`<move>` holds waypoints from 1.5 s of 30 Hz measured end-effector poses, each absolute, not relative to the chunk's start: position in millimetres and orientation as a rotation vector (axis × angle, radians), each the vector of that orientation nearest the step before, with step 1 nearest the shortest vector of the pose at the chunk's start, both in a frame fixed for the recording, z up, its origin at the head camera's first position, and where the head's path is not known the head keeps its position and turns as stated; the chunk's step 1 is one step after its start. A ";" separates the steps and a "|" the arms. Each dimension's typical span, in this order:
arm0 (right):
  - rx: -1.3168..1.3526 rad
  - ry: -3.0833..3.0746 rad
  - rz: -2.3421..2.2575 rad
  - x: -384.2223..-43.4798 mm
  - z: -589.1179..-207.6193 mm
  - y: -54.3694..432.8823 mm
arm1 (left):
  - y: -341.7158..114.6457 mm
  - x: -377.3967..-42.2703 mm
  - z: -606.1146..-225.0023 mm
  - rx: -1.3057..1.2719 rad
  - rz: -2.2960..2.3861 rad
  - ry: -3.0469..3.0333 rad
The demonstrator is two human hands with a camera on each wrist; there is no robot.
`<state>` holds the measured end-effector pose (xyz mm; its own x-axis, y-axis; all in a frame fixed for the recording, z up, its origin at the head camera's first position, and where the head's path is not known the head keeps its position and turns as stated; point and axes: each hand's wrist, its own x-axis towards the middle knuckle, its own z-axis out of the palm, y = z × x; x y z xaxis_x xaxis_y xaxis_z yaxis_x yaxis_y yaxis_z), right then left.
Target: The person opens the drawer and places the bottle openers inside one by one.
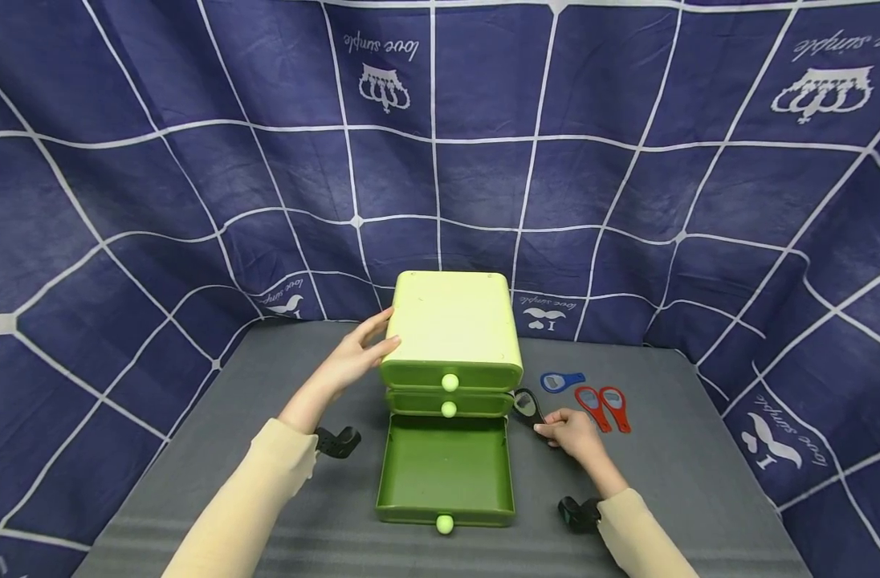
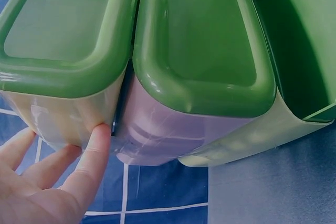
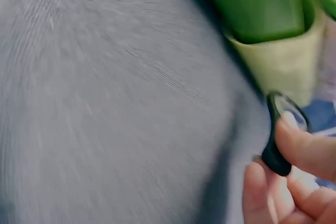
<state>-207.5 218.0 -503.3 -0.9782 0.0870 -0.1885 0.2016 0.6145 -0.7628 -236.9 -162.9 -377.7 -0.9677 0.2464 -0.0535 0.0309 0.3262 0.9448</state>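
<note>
A small drawer cabinet (image 1: 450, 317) with a pale yellow-green top and green fronts stands in the middle. Its bottom drawer (image 1: 411, 507) is pulled out towards me, and nothing shows inside. My left hand (image 1: 344, 363) touches the cabinet's left side near the top; the left wrist view shows its fingertips (image 2: 100, 135) against the upper tier's side wall. To the right of the cabinet, my right hand (image 1: 576, 432) pinches the handle of a black magnifying glass (image 3: 274, 157) between thumb and fingers. The lens end points towards the cabinet's side.
A blue magnifying glass (image 1: 573, 378) lies on the grey table (image 1: 671, 498) right of the cabinet. Two red magnifying glasses, one (image 1: 597, 413) beside the other (image 1: 619, 417), lie nearer to me. A dark blue checked cloth (image 1: 483, 177) hangs behind and at both sides.
</note>
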 end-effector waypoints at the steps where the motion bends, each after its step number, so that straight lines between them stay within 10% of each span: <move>1: 0.224 2.675 -1.325 -204.6 -498.8 222.4 | -162.5 -236.8 -377.6 0.254 1.700 2.403; 20: -0.479 2.294 -1.374 -160.6 -444.8 206.6 | -160.7 -234.8 -377.7 0.257 1.689 2.402; 45: -0.518 2.369 -1.157 -151.1 -474.7 105.6 | -161.3 -236.1 -378.4 0.251 1.702 2.405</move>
<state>-151.1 105.6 -474.7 -0.8280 -0.5116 -0.2295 -0.1337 0.5776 -0.8053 -236.1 -161.3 -378.4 -0.9688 0.2425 -0.0518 0.0318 0.3285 0.9440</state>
